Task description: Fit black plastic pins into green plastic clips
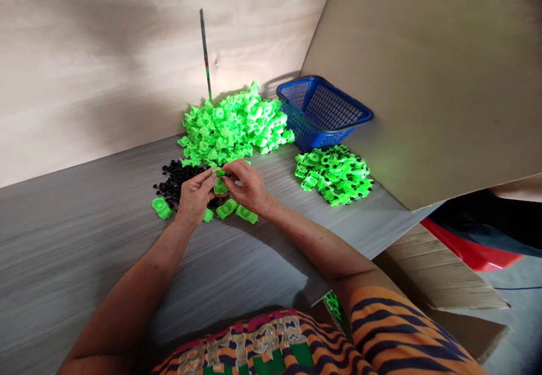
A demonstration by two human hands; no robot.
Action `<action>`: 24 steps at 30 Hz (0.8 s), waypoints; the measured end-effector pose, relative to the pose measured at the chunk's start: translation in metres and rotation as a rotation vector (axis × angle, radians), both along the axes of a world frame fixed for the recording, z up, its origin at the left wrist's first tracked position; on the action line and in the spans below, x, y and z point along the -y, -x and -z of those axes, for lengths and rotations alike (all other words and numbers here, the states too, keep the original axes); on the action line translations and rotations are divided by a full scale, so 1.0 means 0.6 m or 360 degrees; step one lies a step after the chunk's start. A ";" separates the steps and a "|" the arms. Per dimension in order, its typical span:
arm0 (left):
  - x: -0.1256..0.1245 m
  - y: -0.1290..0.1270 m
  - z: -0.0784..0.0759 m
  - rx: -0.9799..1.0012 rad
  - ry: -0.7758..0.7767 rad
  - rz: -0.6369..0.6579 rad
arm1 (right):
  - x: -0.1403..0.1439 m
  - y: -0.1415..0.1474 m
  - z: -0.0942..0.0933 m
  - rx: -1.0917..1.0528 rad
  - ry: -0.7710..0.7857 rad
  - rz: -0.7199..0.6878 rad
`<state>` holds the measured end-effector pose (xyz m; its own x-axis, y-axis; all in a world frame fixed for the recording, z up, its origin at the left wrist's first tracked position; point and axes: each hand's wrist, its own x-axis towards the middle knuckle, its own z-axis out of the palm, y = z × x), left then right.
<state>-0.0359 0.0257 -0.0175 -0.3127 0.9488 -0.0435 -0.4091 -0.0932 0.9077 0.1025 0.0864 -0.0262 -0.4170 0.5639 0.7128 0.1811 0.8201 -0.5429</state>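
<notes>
Gray wood-grain tabletop (84,245), pale board wall (105,53) behind. From the left: one loose green piece (161,208) lies flat just beside a heap of small black parts (173,178). Next, the left hand (195,197), thumb and fingers pinching the near side of a green piece (218,172), held above the table between both hands. Behind it, a large heap of green pieces (228,126); below the hands, a few more loose ones (227,208). The right hand (247,186) meets the same piece, thumb and index pressed together at its edge; what they grip is too small to be sure of, perhaps a black part. Farther right, a blue basket (324,133) and, before it, a pile of green pieces with black parts fitted (334,174).

Judgement: left pinch should hold the piece still; right fingertips should press squarely, without twisting the thin plastic.
</notes>
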 end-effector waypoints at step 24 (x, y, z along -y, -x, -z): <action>0.002 -0.003 0.002 -0.0095 -0.0039 -0.0079 | -0.005 -0.005 -0.007 -0.0008 0.0314 -0.0064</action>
<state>-0.0338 0.0244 -0.0186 -0.3607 0.9327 -0.0006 -0.3489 -0.1343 0.9275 0.1056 0.0893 -0.0217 -0.4387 0.6759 0.5922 0.1475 0.7043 -0.6944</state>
